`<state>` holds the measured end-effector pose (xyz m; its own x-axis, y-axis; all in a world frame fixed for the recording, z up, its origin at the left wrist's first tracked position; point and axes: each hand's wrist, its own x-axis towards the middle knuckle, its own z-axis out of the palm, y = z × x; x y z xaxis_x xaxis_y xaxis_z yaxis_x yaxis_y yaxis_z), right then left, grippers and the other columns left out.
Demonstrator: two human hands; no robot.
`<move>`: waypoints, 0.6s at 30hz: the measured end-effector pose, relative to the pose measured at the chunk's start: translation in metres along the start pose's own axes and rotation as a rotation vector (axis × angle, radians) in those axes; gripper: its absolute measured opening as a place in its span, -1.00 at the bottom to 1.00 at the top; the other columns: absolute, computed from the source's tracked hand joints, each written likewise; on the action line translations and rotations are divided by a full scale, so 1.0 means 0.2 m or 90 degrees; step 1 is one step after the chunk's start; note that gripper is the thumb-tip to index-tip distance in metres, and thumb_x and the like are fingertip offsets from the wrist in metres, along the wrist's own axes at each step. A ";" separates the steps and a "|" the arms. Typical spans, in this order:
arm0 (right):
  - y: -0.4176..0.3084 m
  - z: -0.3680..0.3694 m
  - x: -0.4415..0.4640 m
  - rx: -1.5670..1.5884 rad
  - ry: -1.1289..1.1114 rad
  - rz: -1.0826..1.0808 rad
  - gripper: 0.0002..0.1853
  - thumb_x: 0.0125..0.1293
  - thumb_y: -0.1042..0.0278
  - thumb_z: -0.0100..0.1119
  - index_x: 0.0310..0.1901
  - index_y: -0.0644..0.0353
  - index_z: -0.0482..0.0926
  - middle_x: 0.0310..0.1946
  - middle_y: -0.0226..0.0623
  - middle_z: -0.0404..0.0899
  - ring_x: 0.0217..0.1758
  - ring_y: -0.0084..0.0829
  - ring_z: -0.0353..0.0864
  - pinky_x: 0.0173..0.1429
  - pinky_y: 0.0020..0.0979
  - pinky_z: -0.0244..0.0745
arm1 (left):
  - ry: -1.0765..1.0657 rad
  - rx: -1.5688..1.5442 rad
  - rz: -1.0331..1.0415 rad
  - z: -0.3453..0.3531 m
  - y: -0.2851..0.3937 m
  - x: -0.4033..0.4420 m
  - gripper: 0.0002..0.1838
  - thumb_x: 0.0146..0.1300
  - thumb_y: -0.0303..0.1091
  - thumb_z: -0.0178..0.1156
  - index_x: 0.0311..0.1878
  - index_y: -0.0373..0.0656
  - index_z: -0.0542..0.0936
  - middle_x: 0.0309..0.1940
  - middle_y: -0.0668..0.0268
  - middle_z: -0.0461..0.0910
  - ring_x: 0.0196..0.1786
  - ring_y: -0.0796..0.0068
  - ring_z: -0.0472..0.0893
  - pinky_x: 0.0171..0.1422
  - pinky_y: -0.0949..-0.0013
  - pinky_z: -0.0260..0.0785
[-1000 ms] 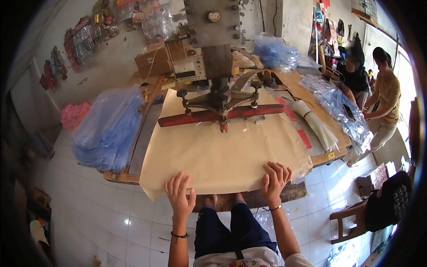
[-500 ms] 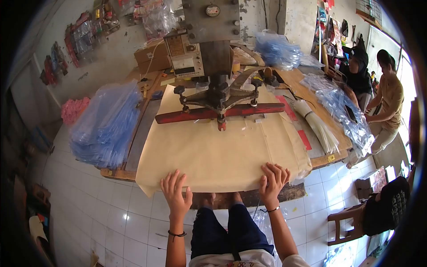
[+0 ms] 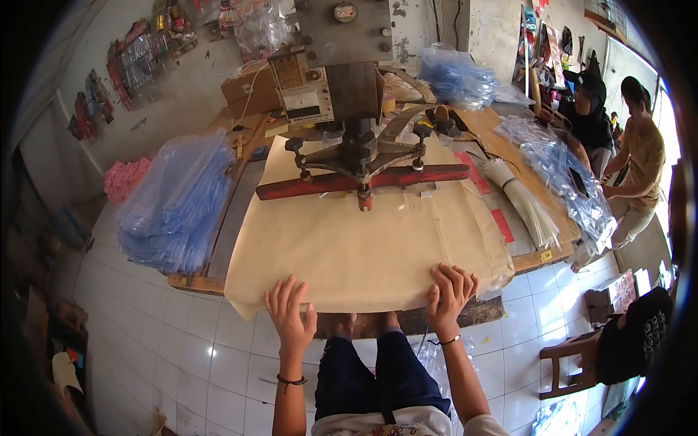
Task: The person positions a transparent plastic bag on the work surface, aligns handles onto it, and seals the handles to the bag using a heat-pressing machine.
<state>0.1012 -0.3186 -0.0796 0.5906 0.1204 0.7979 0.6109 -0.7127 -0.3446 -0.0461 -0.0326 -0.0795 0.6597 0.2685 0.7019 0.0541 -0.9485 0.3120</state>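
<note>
A large tan paper-like sheet covers the middle of the work table and hangs over its front edge. On its near edge, left of centre, my left hand lies with fingers stretched and thumb apart. My right hand rests on the same edge farther right, fingers slightly bent over the sheet. Neither hand grips anything. Above the sheet, beyond both hands, is a red bar fixed to a dark metal press head. The small gap between bar and sheet, if any, is hard to judge.
Blue-tinted plastic sheets are piled at left, with another pile at the back. A bundle of pale strips lies right, near clear plastic packs. Two people work at far right. A stool stands lower right.
</note>
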 end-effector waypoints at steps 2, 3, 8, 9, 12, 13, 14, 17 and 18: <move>0.00 0.00 0.00 0.000 0.001 -0.001 -0.70 0.46 0.10 0.05 0.00 -0.01 0.72 0.12 -0.40 0.65 0.30 -0.23 0.46 0.57 0.01 -0.03 | 0.001 0.000 0.001 0.00 0.00 0.00 -0.51 0.29 -0.25 0.17 0.31 -0.03 0.55 0.43 0.19 0.43 0.46 -0.06 0.34 0.59 -0.31 -0.09; 0.00 0.00 0.00 0.001 0.001 -0.001 -0.70 0.46 0.10 0.05 0.00 -0.01 0.72 0.12 -0.40 0.65 0.30 -0.23 0.46 0.57 0.01 -0.03 | 0.001 0.002 0.000 0.00 0.00 0.00 -0.51 0.29 -0.25 0.17 0.31 -0.03 0.55 0.43 0.19 0.43 0.46 -0.06 0.34 0.59 -0.31 -0.09; 0.00 0.00 0.00 0.000 0.000 0.000 -0.69 0.46 0.09 0.04 0.00 -0.01 0.72 0.12 -0.40 0.65 0.30 -0.23 0.46 0.57 0.01 -0.03 | 0.004 0.010 0.004 0.01 0.00 0.00 -0.51 0.29 -0.25 0.17 0.30 -0.04 0.55 0.43 0.19 0.43 0.45 -0.06 0.35 0.59 -0.31 -0.09; 0.00 0.00 0.00 -0.001 0.000 0.000 -0.69 0.46 0.09 0.04 0.00 -0.01 0.72 0.12 -0.41 0.65 0.30 -0.24 0.46 0.57 0.01 -0.03 | 0.008 0.011 0.005 0.01 -0.01 0.00 -0.51 0.29 -0.24 0.17 0.30 -0.04 0.55 0.43 0.19 0.43 0.45 -0.06 0.35 0.59 -0.31 -0.09; 0.00 0.00 -0.01 -0.003 -0.001 0.001 -0.68 0.47 0.08 0.03 0.00 -0.02 0.72 0.12 -0.41 0.65 0.29 -0.24 0.46 0.58 0.01 -0.03 | 0.016 0.014 0.008 0.02 -0.01 -0.01 -0.51 0.29 -0.24 0.17 0.30 -0.03 0.55 0.42 0.19 0.44 0.44 -0.06 0.36 0.58 -0.31 -0.08; 0.00 0.01 -0.01 -0.004 0.000 0.001 -0.68 0.47 0.08 0.03 0.00 -0.02 0.72 0.12 -0.41 0.65 0.29 -0.24 0.46 0.58 0.01 -0.04 | 0.019 0.015 0.010 0.02 -0.01 -0.01 -0.51 0.28 -0.24 0.17 0.30 -0.03 0.55 0.42 0.20 0.44 0.44 -0.06 0.36 0.58 -0.31 -0.08; 0.01 0.01 -0.01 -0.005 0.001 0.000 -0.68 0.47 0.07 0.03 0.00 -0.02 0.72 0.12 -0.41 0.65 0.29 -0.24 0.46 0.58 0.01 -0.03 | 0.023 0.015 0.012 0.03 -0.02 -0.01 -0.51 0.28 -0.24 0.17 0.30 -0.02 0.55 0.42 0.20 0.45 0.44 -0.06 0.36 0.58 -0.31 -0.08; 0.01 0.02 -0.01 -0.007 0.005 -0.001 -0.68 0.47 0.07 0.03 0.00 -0.02 0.73 0.12 -0.42 0.65 0.29 -0.24 0.46 0.57 0.01 -0.03 | 0.041 0.017 0.022 0.04 -0.03 -0.01 -0.50 0.28 -0.24 0.17 0.30 -0.01 0.54 0.41 0.19 0.45 0.44 -0.06 0.36 0.58 -0.30 -0.07; 0.01 0.02 -0.01 -0.007 0.006 -0.002 -0.68 0.47 0.07 0.03 -0.01 -0.02 0.73 0.12 -0.42 0.65 0.29 -0.24 0.46 0.57 0.01 -0.03 | 0.042 0.019 0.023 0.04 -0.03 -0.01 -0.50 0.28 -0.23 0.17 0.31 -0.01 0.54 0.41 0.19 0.45 0.44 -0.06 0.36 0.58 -0.30 -0.07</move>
<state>0.1030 -0.3184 -0.0835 0.5841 0.1166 0.8032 0.6071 -0.7196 -0.3370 -0.0416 -0.0291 -0.0889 0.6103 0.2431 0.7540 0.0532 -0.9622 0.2671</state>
